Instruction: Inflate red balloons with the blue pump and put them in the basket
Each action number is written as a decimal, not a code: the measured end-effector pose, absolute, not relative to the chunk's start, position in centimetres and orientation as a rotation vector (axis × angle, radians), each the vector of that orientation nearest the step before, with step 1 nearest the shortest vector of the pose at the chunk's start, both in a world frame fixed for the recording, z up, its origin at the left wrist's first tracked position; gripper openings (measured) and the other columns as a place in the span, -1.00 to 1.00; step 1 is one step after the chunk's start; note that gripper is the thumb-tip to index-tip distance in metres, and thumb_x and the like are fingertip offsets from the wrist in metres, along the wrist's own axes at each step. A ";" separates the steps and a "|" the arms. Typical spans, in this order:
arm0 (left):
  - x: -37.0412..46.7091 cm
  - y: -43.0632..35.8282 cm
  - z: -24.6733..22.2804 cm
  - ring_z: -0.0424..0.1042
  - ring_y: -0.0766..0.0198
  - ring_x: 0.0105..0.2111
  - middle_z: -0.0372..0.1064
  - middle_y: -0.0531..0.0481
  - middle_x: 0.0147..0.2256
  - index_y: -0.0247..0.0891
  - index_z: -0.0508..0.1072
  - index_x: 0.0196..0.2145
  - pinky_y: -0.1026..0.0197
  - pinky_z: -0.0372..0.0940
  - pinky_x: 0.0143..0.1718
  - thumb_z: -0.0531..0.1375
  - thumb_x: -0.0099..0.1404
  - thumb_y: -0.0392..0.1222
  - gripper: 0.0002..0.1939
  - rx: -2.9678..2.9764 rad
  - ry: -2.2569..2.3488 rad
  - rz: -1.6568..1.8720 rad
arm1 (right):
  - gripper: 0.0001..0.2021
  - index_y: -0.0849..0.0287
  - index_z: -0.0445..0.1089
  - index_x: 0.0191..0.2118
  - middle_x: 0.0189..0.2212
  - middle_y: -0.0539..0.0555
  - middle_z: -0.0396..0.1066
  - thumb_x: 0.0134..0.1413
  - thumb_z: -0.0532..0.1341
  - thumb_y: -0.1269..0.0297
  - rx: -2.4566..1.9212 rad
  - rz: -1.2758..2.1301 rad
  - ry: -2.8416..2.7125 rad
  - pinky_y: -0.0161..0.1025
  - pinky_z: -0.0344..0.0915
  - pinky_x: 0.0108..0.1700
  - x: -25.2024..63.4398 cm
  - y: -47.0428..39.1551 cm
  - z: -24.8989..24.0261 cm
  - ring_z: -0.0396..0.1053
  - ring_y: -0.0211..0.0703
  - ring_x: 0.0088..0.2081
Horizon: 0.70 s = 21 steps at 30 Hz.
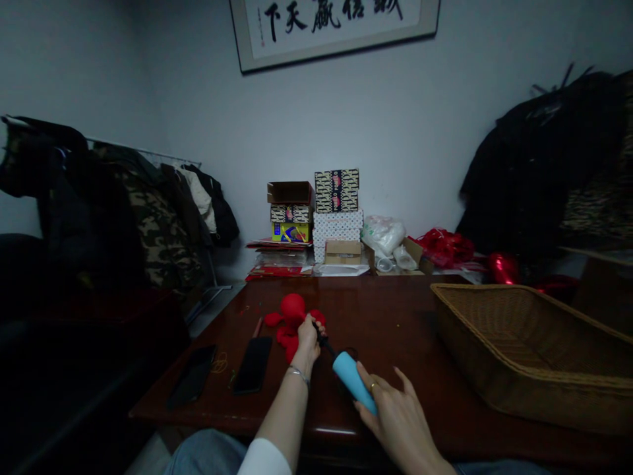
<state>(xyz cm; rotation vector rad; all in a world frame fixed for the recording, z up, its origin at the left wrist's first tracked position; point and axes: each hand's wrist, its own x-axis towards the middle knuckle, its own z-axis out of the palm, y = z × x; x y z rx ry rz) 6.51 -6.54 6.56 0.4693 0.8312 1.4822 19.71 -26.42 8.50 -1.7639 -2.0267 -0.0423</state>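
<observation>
Above the table's front part, a light blue cylinder (pixel 354 379) with a black nozzle end points up and left. The right hand (pixel 393 402) grips its lower end between thumb and index finger, the other fingers spread. My left hand (pixel 311 335) is closed around the black end, beside a round red balloon (pixel 293 309). Several more red balloons, some limp, lie around and below the round one. Whether the balloon's neck sits on the nozzle is hidden by my left fingers.
A black phone (pixel 252 365) and a dark flat device (pixel 192 375) lie left on the brown table (pixel 380 316), with yellow rubber bands (pixel 219 362) between. A wicker basket (pixel 534 389) stands right. Stacked boxes (pixel 337 227) and plastic bags (pixel 386 236) line the back.
</observation>
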 end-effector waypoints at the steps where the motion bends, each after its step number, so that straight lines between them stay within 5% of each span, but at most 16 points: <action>1: 6.2 -6.4 6.8 0.08 0.46 -0.76 0.07 0.16 -0.68 -0.23 0.15 -0.50 0.40 -0.02 -0.73 0.05 0.28 -0.18 -0.79 0.474 0.827 1.480 | -0.48 0.11 0.15 0.18 -0.07 0.13 0.43 0.05 0.13 0.32 -1.737 -0.045 -2.026 0.09 -0.12 0.18 20.1 -26.8 8.2 0.42 -0.08 -0.12; 9: 5.1 -5.5 8.7 0.07 0.47 -0.75 0.07 0.17 -0.69 -0.23 0.14 -0.50 0.42 -0.02 -0.73 0.06 0.29 -0.17 -0.77 0.468 0.791 1.478 | -0.45 0.05 0.08 0.22 -0.05 0.05 0.43 0.08 0.12 0.22 -1.619 -0.073 -2.077 0.11 -0.07 0.17 23.3 -29.5 6.6 0.39 -0.06 -0.05; 21: 8.9 -7.3 7.4 0.07 0.47 -0.76 0.07 0.16 -0.69 -0.24 0.15 -0.50 0.40 -0.03 -0.72 0.04 0.29 -0.12 -0.76 0.504 0.814 1.400 | -0.51 0.16 0.20 0.16 -0.13 0.12 0.47 0.07 0.10 0.32 -1.792 -0.018 -1.982 0.09 -0.12 0.17 20.9 -27.3 9.6 0.44 -0.10 -0.19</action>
